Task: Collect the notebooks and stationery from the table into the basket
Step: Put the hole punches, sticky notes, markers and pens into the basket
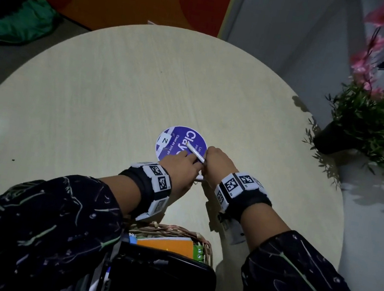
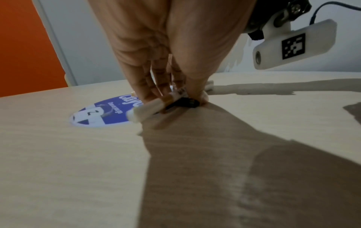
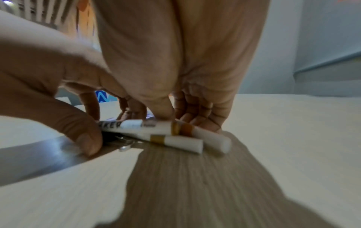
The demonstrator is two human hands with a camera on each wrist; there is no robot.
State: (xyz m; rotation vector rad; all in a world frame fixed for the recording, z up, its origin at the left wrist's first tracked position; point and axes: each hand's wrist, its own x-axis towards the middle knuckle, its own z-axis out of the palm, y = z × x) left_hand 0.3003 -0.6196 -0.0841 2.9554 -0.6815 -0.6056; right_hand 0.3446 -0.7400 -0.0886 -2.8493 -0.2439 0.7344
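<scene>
Both hands meet at the middle of the round table (image 1: 91,103). Between them lie three white markers (image 3: 175,135) with gold bands and a black binder clip (image 2: 185,103). My left hand (image 1: 187,162) curls its fingers over the markers, with its thumb pressing by the clip. From the other side my right hand (image 1: 211,158) pinches the markers, its thumb on top of one. One marker (image 1: 195,152) tilts up between the hands. The wicker basket (image 1: 205,242) stands at the near edge with an orange notebook (image 1: 169,243) inside.
A round purple sticker (image 1: 176,142) is stuck to the table just beyond the hands. A potted plant (image 1: 367,124) with pink flowers stands off the table's right edge. A black object (image 1: 162,287) hides the basket's near part.
</scene>
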